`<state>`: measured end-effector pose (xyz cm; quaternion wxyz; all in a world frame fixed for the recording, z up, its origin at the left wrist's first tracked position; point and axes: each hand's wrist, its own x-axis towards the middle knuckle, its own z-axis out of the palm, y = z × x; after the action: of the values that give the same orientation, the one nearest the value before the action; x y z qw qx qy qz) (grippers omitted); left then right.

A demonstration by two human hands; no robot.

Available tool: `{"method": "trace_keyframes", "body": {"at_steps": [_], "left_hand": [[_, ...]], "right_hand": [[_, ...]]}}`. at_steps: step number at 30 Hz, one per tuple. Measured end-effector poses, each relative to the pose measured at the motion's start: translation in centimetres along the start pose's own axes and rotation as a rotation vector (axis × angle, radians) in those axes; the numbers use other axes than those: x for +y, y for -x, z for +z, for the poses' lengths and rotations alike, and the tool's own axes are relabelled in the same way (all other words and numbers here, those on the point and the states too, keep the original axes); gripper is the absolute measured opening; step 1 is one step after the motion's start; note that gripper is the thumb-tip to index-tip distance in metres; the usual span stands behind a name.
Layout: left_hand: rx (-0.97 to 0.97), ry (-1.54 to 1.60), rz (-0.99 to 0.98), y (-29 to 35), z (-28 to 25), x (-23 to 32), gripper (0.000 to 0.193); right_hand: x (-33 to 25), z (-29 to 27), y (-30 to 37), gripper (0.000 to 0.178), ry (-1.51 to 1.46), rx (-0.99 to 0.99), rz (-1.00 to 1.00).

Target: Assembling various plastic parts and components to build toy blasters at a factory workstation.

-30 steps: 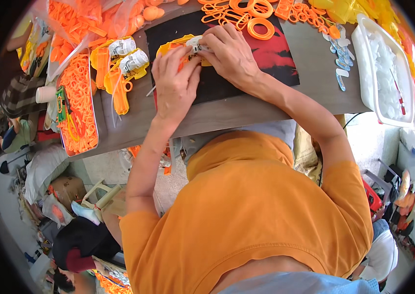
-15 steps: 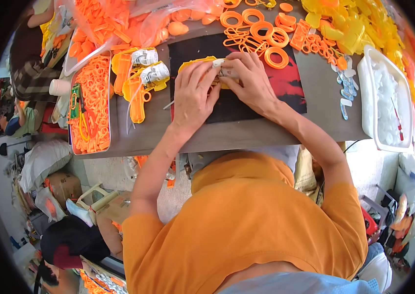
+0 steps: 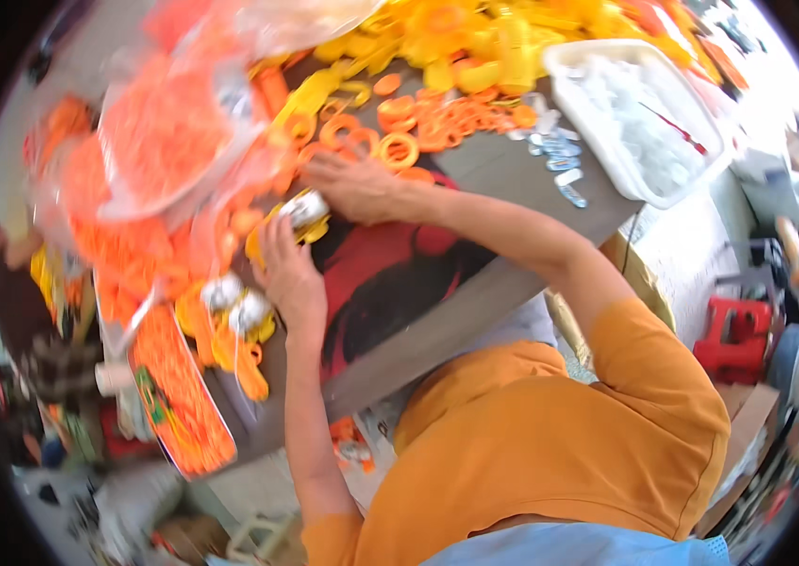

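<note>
My left hand (image 3: 294,283) is closed on a yellow plastic shell (image 3: 255,247) with a white printed piece (image 3: 305,209) on it, at the far left edge of the dark mat. My right hand (image 3: 357,189) reaches over the back of the mat beside this shell, its fingers stretched toward loose orange plastic rings (image 3: 398,150). Motion blurs those fingertips, and I see nothing held in them. Left of my left forearm lie more yellow and orange shells (image 3: 250,373) with white printed pieces (image 3: 250,309) on them.
A tray of small orange parts (image 3: 178,396), with green-handled pliers (image 3: 151,396) on top, stands at the left. Bagged orange parts (image 3: 168,141) and yellow parts (image 3: 513,52) pile up behind. At the right are a white tub (image 3: 565,85) of clear pieces, a red screwdriver (image 3: 687,140) and small blue-clear pieces (image 3: 565,160).
The view has swung round. My hands, together on the shell over the mat before, are now apart: the left keeps the shell, the right has moved off toward the orange rings.
</note>
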<state>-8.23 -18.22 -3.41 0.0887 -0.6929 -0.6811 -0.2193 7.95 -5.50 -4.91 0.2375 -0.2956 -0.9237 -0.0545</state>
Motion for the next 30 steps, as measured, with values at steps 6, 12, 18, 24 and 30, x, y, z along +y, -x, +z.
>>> {"method": "trace_keyframes", "body": {"at_steps": [6,12,18,24,30], "left_hand": [[-0.030,-0.050,-0.014,-3.0,1.1,-1.4,0.050],[0.022,-0.154,-0.015,-4.5,1.9,-2.4,0.049],[0.050,-0.020,0.069,-1.0,-0.8,0.6,0.052],[-0.087,0.052,0.199,3.3,-2.0,2.4,0.045],[-0.091,0.040,0.274,2.2,-2.0,3.9,0.047]], "right_hand": [[2.6,0.8,0.3,0.027,0.104,0.014,0.068],[6.1,-1.7,1.5,0.021,0.216,-0.065,0.073],[10.9,-6.3,1.2,0.020,0.115,0.122,0.110],[21.8,-10.2,-1.3,0.032,0.080,0.227,0.654],[40.9,-8.9,4.2,0.020,0.677,1.151,0.465]]}}
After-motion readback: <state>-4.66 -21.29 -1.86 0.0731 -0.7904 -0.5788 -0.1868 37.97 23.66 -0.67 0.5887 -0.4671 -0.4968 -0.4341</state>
